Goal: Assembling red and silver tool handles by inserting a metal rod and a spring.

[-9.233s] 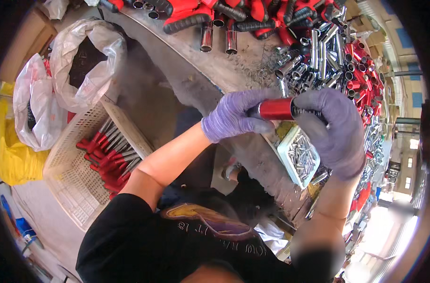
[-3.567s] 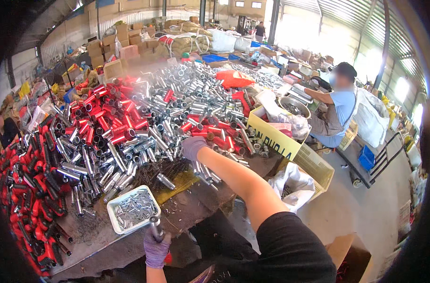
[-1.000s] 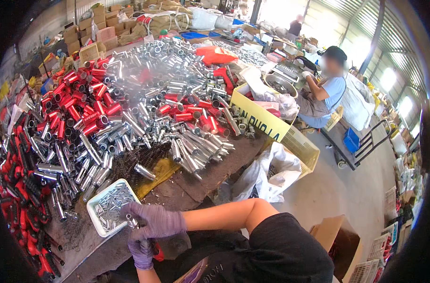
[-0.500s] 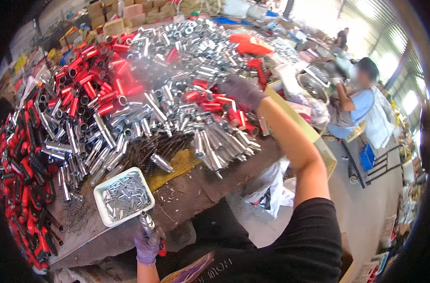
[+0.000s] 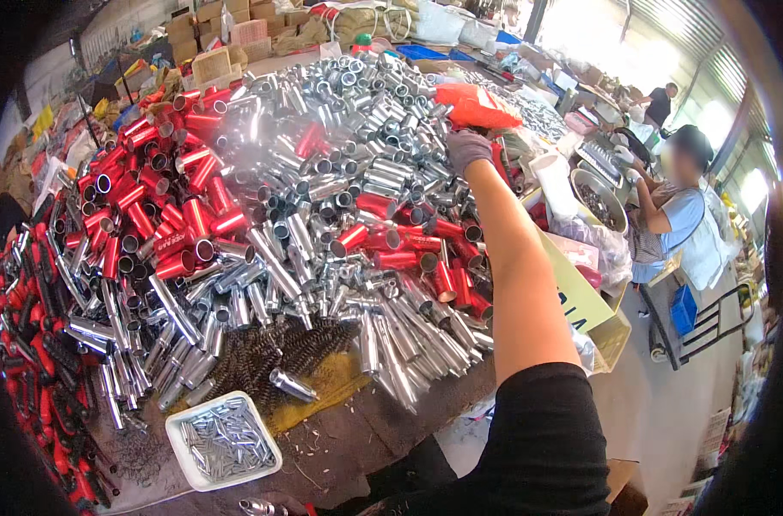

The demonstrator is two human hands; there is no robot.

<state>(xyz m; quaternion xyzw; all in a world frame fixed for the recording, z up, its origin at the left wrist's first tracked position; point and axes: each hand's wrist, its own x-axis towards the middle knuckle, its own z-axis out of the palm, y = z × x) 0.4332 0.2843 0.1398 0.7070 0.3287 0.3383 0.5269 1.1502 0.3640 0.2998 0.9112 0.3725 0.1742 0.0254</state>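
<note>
The left hand lies out of view below the near edge, where a silver tube (image 5: pixel 256 507) is cut off. The right hand (image 5: pixel 467 149), far across the pile, is small and turned away, so its grip cannot be told. The tubes (image 5: pixel 323 215) hide most of the counter (image 5: pixel 340 439).

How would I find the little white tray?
Start at the huge heap of silver and red metal tubes on the table. Come down to the near edge, past the dark springs. The white tray sits alone there, square, full of tiny silver pins.
</note>
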